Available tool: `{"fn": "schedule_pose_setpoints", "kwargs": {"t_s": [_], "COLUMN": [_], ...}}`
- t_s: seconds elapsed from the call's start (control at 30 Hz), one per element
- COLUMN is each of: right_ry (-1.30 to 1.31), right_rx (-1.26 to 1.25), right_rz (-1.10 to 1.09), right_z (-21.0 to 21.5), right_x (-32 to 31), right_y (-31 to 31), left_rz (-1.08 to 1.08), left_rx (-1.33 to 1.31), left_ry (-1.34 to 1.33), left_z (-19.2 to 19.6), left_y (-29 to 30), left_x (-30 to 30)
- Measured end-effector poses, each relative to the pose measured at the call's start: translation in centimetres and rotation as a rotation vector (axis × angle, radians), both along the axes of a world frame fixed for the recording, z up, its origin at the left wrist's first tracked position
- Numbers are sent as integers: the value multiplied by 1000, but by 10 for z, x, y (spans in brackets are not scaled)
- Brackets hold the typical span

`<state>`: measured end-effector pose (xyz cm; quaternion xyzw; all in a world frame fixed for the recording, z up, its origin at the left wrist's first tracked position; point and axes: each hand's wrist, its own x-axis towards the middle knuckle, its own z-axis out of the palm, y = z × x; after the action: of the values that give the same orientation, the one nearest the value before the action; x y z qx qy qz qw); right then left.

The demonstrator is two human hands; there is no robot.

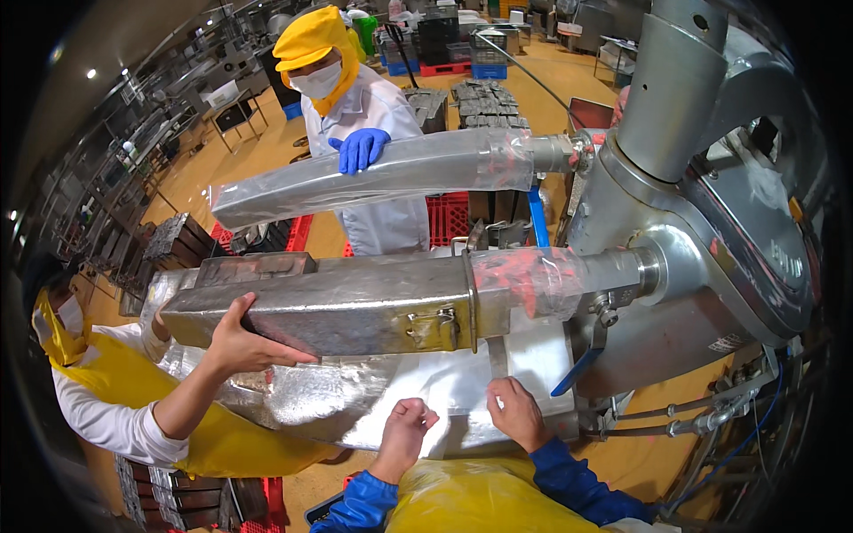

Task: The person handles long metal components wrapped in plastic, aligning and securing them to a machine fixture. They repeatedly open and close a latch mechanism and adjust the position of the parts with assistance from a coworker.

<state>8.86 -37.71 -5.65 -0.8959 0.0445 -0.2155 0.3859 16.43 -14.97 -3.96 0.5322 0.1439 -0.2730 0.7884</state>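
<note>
My left hand (407,433) is closed, its fingers curled in over the silvery work table (355,417). Close by, my right hand (517,414) is also closed, knuckles up, left of a blue-handled lever (582,360). Whatever either hand might hold is hidden. Beyond them a long metal mould box (355,306) with a side latch lies level at the machine's lower outlet. Clear plastic film (546,289) smeared with pink paste wraps the joint there. A co-worker's bare hand (244,342) supports the box near its left end.
A large steel filling machine (662,293) stands at right. A second long mould (382,178), film-wrapped, extends from its upper outlet, under another person's blue-gloved hand (360,151). A co-worker in a yellow apron (222,426) stands close at left. Stacked metal moulds (187,493) sit at lower left.
</note>
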Motion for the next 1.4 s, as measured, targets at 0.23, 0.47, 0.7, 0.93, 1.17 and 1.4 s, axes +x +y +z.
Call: {"fn": "schedule_pose_setpoints", "kwargs": {"t_s": [0.23, 0.47, 0.7, 0.93, 1.17, 1.4], "right_ry": [119, 217, -76, -136, -371, -599], "right_rx": [1082, 1933, 1282, 812, 1172, 1354], "right_rz": [156, 371, -176, 69, -40, -48], "right_z": [-1, -49, -36, 118, 90, 119], "right_x": [11, -1, -33, -23, 10, 40], "right_y": [15, -26, -113, -94, -51, -9], "left_rz": [111, -222, -161, -191, -325, -87], "left_rx": [-95, -147, 277, 236, 363, 369], "left_ry": [-471, -280, -650, -828, -889, -890], "left_z": [10, -2, 16, 82, 85, 80], "left_y": [-18, -31, -58, -113, -122, -92], "left_x": [21, 28, 43, 24, 24, 36]}}
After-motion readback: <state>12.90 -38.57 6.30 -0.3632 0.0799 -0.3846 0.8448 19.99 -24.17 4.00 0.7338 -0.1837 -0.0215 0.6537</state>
